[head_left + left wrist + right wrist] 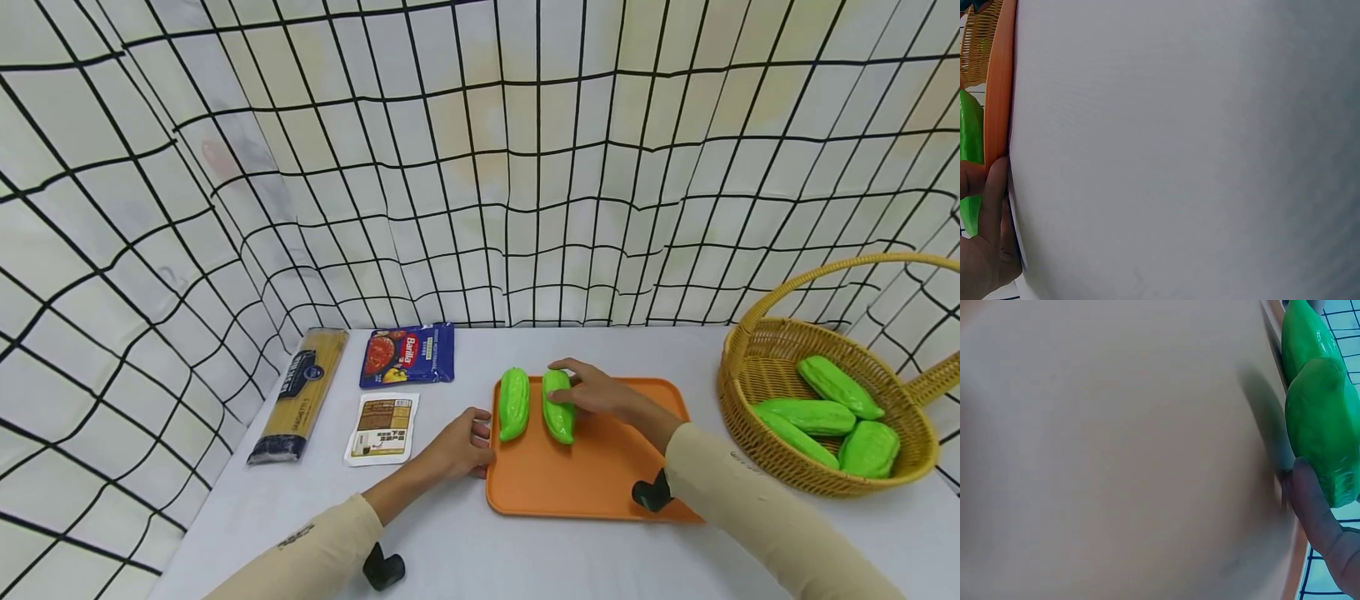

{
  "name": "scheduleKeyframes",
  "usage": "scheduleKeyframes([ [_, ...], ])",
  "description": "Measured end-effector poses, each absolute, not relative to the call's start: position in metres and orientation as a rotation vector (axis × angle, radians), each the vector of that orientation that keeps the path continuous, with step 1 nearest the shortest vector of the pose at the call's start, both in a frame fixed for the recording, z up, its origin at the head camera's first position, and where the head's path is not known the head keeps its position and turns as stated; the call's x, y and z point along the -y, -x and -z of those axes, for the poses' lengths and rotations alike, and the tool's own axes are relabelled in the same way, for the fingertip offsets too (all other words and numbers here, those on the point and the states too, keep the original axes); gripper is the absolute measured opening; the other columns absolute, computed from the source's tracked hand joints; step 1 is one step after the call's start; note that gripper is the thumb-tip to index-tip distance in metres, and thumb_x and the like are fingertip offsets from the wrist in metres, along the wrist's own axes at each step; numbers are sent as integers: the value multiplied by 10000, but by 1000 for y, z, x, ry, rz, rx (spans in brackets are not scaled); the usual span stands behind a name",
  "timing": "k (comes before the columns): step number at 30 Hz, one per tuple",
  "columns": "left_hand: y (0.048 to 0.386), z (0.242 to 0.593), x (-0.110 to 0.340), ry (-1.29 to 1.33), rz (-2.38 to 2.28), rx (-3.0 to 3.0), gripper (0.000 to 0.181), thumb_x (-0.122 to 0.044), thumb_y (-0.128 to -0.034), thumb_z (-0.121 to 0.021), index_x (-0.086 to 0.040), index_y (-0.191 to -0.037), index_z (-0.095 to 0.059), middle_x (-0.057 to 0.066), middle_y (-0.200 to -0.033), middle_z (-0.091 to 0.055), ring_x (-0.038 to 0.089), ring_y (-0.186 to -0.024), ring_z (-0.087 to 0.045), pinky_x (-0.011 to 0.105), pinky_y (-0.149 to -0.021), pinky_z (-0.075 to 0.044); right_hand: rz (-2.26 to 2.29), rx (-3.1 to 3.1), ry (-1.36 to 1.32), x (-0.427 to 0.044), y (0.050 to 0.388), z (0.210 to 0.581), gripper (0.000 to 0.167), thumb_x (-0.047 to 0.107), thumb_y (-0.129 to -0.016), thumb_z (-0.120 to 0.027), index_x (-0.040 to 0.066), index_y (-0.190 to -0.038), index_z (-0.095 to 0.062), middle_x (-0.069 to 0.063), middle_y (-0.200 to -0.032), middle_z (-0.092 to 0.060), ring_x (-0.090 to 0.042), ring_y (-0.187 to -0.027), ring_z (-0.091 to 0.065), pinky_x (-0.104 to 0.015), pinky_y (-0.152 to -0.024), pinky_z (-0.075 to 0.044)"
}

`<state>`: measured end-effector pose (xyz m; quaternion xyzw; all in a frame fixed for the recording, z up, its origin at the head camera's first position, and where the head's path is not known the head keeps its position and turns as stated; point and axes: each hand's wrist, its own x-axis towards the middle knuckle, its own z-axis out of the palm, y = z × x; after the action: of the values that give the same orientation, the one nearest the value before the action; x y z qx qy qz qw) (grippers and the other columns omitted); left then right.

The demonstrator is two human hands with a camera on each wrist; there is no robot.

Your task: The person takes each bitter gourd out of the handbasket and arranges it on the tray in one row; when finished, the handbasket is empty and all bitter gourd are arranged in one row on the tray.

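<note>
An orange tray (570, 483) bears two bright green, bumpy vegetable-like pieces side by side. My left hand (467, 446) grips the tray's left edge, thumb on the rim in the left wrist view (982, 231). Near that hand lies the left green piece (513, 404), untouched. The right green piece (557, 421) is held by my right hand (592, 390), its fingers round the upper part. In the right wrist view this piece (1322, 425) has a finger of the hand (1329, 531) against its lower end.
A wicker basket (731, 392) with several green pieces stands at the right. Left of the tray are a spaghetti pack (302, 396), a blue Barilla pouch (427, 354) and a white-brown packet (382, 429). Black netting over white cloth (525, 183) rises behind the table.
</note>
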<state>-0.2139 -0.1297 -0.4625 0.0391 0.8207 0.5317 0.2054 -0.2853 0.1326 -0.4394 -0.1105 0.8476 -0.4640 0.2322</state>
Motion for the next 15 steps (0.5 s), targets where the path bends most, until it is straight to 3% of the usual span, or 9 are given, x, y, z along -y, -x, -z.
scheduleKeyframes([
  [15, 215, 466, 129, -107, -1491, -2278, 659, 61, -800, -679, 36, -1402, -412, 159, -1147, -529, 219, -926, -605, 339, -662, -662, 1276, -2370, 301, -119, 289, 441, 669, 289, -944, -674, 69, -1509, -391, -289, -1362, -538, -290, -1106, -646, -387, -889, -620],
])
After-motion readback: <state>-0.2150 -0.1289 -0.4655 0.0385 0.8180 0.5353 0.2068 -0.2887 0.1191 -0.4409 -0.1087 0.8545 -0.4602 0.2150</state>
